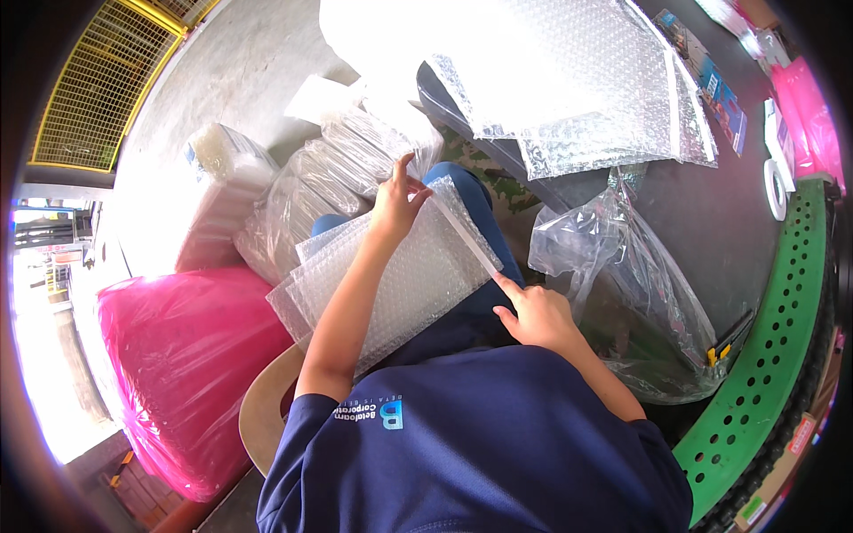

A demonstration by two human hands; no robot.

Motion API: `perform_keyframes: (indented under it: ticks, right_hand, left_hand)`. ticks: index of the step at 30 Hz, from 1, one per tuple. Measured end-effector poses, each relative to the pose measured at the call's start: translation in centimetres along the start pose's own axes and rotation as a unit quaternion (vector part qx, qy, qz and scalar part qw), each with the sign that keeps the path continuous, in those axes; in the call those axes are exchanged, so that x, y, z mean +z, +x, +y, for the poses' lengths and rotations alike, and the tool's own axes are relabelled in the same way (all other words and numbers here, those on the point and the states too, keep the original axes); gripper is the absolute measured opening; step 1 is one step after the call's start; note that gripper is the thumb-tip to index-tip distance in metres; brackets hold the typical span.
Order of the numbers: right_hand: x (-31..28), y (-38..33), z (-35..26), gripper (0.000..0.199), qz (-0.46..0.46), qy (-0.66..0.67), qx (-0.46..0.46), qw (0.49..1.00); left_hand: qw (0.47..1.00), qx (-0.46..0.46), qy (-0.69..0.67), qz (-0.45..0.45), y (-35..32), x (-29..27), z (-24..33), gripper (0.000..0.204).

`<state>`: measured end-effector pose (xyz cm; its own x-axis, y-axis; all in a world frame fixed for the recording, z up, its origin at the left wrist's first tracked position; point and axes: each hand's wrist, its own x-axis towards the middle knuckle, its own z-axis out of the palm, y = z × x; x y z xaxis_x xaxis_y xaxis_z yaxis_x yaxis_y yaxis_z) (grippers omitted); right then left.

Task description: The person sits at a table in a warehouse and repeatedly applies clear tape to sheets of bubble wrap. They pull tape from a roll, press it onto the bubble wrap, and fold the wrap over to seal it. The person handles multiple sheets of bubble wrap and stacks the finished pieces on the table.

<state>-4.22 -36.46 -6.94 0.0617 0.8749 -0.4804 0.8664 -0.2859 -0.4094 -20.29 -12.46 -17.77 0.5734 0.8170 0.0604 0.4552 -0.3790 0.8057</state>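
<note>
A small stack of clear bubble wrap bags [400,275] lies across my lap, with a pale strip [466,233] along the right edge of the top one. Near the far end of that strip is my left hand [398,206], its index finger raised and its thumb apart; nothing shows in its grasp. My right hand [542,315] touches the strip's near end with an outstretched index finger, the thumb held away from it. The left forearm covers part of the bags, whose left edges lie unevenly fanned out.
More bubble wrap bags [595,98] are spread on the dark table [711,222] ahead. A crumpled clear plastic bag [622,284] hangs at the right, near a green perforated strip [755,391] and a tape roll [776,189]. Plastic-wrapped bundles [338,160] and a pink wrapped bundle [191,355] stand left.
</note>
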Motion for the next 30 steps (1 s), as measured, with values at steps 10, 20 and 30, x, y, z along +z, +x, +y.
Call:
perform_keyframes:
  ticks: [10,20,30]
  right_hand:
    - [0.50,-0.30,0.54,0.058,0.036,-0.019,-0.032,0.999]
    - [-0.13,-0.07,0.13,0.058,-0.006,-0.014,0.007,1.000]
    - [0.22,-0.04,0.44,0.058,0.014,-0.035,-0.018,0.999]
  left_hand:
    - [1.000,0.009,0.013,0.005,-0.09,0.42,0.24,0.071]
    - [1.000,0.012,0.018,0.004,-0.06,0.65,-0.14,0.072]
    - [1.000,0.005,0.015,0.006,-0.02,0.75,-0.21,0.074]
